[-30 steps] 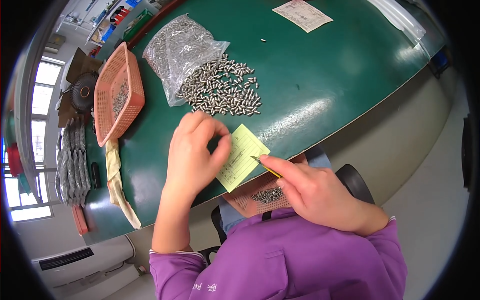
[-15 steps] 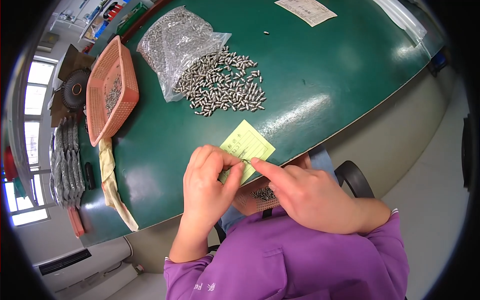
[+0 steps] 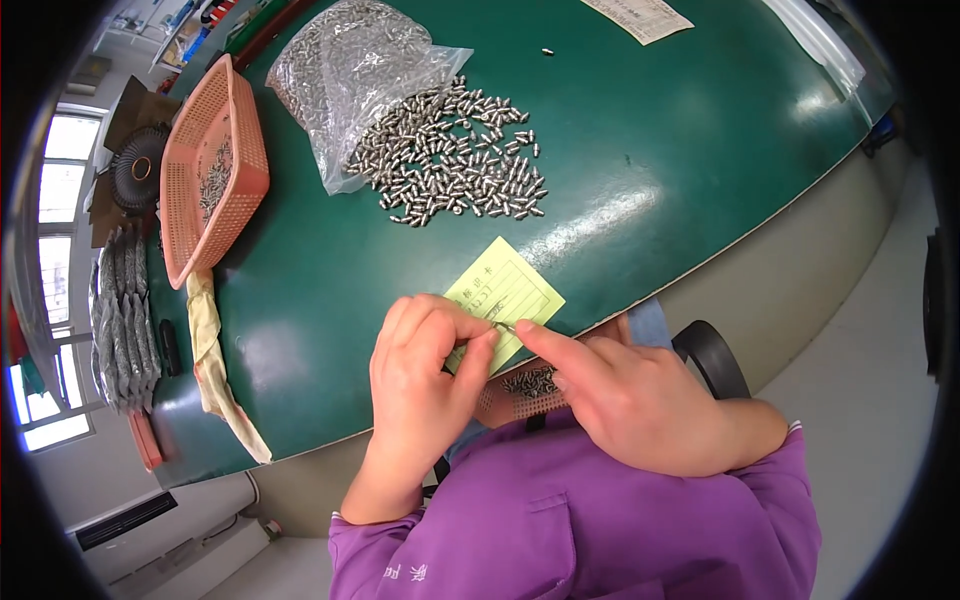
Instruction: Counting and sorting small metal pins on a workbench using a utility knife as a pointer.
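Head view: our left hand (image 3: 425,375) and right hand (image 3: 630,400) meet at the near edge of the green table (image 3: 680,150), over a yellow paper slip (image 3: 505,292). Fingertips of both hands pinch one small metal pin (image 3: 503,326) between them, held just above the slip's near corner. Below the hands, a small pink tray (image 3: 520,395) with a few pins sits on our lap. Farther out lie a heap of loose metal pins (image 3: 455,160) spilling from a clear plastic bag (image 3: 355,70), and an orange mesh basket (image 3: 215,165) to the left.
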The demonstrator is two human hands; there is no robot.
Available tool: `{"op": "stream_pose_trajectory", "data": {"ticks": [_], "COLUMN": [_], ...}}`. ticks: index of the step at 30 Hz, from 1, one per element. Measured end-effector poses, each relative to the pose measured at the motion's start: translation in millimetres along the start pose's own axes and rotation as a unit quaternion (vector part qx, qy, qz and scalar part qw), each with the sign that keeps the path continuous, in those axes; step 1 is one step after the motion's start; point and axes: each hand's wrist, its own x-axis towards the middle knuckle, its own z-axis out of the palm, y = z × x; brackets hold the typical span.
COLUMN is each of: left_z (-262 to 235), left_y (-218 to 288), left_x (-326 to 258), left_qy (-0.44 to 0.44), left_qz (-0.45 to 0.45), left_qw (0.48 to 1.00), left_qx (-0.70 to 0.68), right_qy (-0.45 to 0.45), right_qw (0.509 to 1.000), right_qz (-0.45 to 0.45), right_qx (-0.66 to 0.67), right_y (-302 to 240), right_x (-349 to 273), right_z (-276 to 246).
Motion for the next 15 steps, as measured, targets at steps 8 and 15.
{"op": "stream_pose_trajectory", "data": {"ticks": [8, 15], "left_z": [1.4, -1.4], "left_y": [1.0, -2.0], "left_x": [-0.1, -0.6], "left_qy": [0.008, -0.006], "left_qz": [-0.005, -0.008], "left_qw": [1.0, 1.0], "left_qx": [-0.007, -0.008], "right_qy": [-0.009, -0.014], "right_qw": [1.0, 0.997], "right_qz": [-0.004, -0.022], "right_qx": [-0.024, -0.073], "right_y": [-0.4, -5.4], "right_x": [3.5, 8.0], "right_z": [0.2, -7.3]}}
